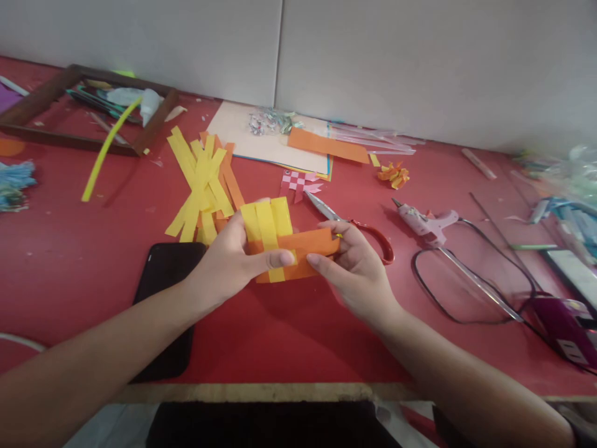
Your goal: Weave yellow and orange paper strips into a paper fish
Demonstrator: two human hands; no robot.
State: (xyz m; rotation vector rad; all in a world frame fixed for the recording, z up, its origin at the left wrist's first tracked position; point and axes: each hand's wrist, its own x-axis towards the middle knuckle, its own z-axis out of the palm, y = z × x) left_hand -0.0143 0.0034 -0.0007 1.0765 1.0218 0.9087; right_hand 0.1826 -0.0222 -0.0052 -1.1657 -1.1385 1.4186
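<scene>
Yellow and orange paper strips (267,225), laid across each other in a partly woven piece, are held up over the red table between both hands. My left hand (233,254) grips the piece's left side, thumb pressed across the front. My right hand (359,264) pinches the right ends of the orange strips (310,239) between thumb and fingers. Just behind the right hand lie scissors (373,239) with red handles, partly covered by it. A pile of loose yellow strips (200,180) lies beyond the left hand, with orange ones among them.
A black phone (163,280) lies under my left forearm. A pink woven paper fish (298,182) lies behind the work. To the right are a glue gun (426,224) with a looping cord and a purple device (564,326). A wooden frame (158,118) stands back left.
</scene>
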